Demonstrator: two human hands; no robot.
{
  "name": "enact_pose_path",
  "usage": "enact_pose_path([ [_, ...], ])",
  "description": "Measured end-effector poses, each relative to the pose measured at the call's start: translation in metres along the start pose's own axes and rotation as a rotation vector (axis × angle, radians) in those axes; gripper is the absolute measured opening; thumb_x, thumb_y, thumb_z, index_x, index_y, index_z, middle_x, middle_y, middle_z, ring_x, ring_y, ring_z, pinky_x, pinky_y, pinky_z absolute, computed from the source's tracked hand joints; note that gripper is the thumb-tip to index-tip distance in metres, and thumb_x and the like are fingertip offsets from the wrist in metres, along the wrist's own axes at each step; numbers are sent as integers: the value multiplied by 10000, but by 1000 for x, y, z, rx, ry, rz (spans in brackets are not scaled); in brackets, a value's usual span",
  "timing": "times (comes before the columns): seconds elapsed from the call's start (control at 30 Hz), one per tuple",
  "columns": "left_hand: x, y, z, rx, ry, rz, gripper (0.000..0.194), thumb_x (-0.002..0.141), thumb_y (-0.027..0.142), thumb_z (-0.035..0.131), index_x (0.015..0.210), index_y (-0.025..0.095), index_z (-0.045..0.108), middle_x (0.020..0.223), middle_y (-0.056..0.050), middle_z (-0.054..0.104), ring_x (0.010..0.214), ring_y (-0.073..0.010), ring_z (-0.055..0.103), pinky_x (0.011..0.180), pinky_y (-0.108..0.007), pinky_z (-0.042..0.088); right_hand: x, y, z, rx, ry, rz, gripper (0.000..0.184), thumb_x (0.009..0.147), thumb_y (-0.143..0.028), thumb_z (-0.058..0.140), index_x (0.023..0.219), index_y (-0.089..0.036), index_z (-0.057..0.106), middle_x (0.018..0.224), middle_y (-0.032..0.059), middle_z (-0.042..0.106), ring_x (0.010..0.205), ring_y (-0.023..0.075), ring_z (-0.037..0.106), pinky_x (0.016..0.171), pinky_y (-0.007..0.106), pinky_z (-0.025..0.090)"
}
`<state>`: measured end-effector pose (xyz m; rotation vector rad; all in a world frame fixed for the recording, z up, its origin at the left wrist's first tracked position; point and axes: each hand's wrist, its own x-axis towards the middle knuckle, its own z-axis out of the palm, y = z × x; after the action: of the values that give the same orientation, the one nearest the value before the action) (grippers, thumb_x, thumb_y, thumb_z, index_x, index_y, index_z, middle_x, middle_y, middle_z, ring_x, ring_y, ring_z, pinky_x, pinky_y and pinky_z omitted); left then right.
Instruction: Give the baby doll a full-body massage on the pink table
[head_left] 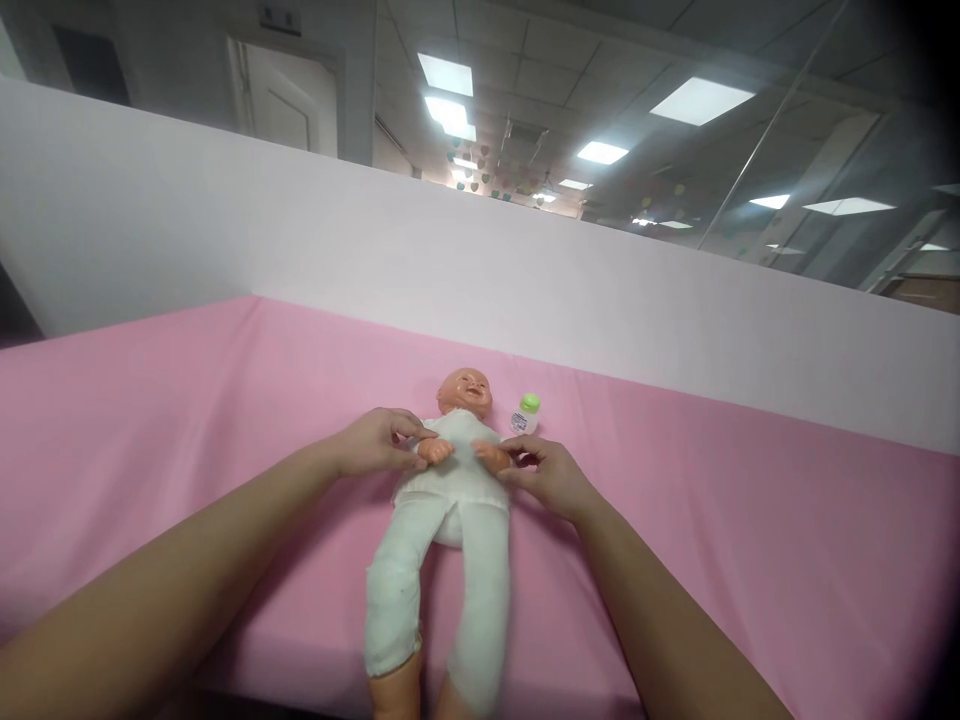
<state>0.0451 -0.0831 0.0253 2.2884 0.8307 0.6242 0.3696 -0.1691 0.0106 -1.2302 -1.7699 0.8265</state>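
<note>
A baby doll (459,482) in a white top and white leggings lies on its back, its head away from me and its feet toward me. My left hand (381,442) grips the doll's arm on the left near the wrist, thumb and fingers around it. On the other side, my right hand (553,477) holds the doll's right-side arm the same way. Both doll hands rest over its chest. Just beyond my right hand, beside the doll's head, stands a small clear bottle (526,414) with a green cap.
A pink cloth (660,520) covers the table under the doll. Along the table's back runs a low white partition (450,270), with glass above it. A white door (289,95) and lit ceiling panels show beyond.
</note>
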Motion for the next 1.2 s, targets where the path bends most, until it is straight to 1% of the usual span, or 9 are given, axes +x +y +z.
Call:
enact_pose_path([
  [0.2, 7, -24, -2, -293, 352, -200, 433, 786, 575, 763, 1008, 204, 783, 911, -52, 743, 832, -227, 673, 757, -316, 518, 13, 27, -17, 223, 494, -3, 690, 792, -511, 805, 1381, -249, 559, 1180, 99, 741, 1023, 245, 696, 882, 405, 570],
  [0.3, 9, -37, -11, -452, 507, -323, 443, 726, 579, 804, 904, 178, 743, 853, -60, 717, 796, -221, 677, 716, -314, 537, 16, 41, -34, 279, 591, 107, 722, 807, -546, 782, 1407, -247, 515, 1159, 99, 748, 914, 222, 724, 803, 357, 593],
  [0.4, 10, -47, -18, -616, 556, -478, 497, 658, 567, 843, 918, 161, 723, 811, -64, 708, 711, -202, 672, 679, -322, 557, 18, 58, -44, 314, 631, 317, 819, 776, -483, 815, 1472, -251, 452, 1111, 91, 754, 728, 186, 703, 633, 306, 584],
  [0.53, 10, -53, -22, -653, 549, -547, 533, 615, 557, 860, 902, 128, 726, 786, -90, 715, 645, -199, 665, 610, -313, 541, 17, 74, -48, 317, 576, 467, 1086, 730, -362, 846, 1618, -295, 225, 1124, 99, 751, 572, 158, 634, 515, 307, 558],
  [0.63, 8, -51, -23, -619, 546, -495, 505, 644, 548, 854, 919, 139, 745, 795, -83, 716, 677, -205, 669, 605, -305, 530, 16, 73, -48, 287, 544, 400, 1127, 732, -389, 847, 1633, -303, 176, 1166, 109, 742, 662, 191, 680, 576, 334, 600],
  [0.73, 6, -41, -18, -505, 545, -294, 447, 666, 489, 863, 975, 178, 774, 909, -82, 747, 835, -243, 699, 725, -333, 562, 16, 60, -44, 268, 570, 252, 1105, 734, -418, 858, 1619, -305, 206, 1261, 115, 703, 898, 241, 725, 767, 387, 636],
  [0.83, 6, -27, -7, -433, 450, -121, 406, 698, 414, 851, 1043, 208, 791, 982, -70, 758, 909, -260, 699, 809, -361, 564, 15, 42, -35, 331, 511, 106, 970, 719, -384, 881, 1533, -312, 360, 1306, 101, 683, 1036, 251, 702, 908, 439, 604],
  [0.97, 6, -12, 4, -249, 175, -60, 420, 717, 377, 838, 1116, 249, 810, 1044, -69, 754, 895, -246, 678, 784, -342, 543, 11, 21, -23, 384, 229, -11, 574, 690, -307, 900, 1212, -268, 665, 1315, 84, 696, 1089, 252, 681, 952, 435, 564],
  [1.2, 2, -3, 3, -86, -4, 32, 443, 704, 409, 850, 1137, 325, 817, 1119, -74, 723, 971, -255, 668, 806, -325, 538, -1, -1, -8, 156, -176, 66, 358, 741, -319, 852, 1090, -252, 807, 1131, 57, 777, 1053, 264, 695, 964, 433, 541],
])
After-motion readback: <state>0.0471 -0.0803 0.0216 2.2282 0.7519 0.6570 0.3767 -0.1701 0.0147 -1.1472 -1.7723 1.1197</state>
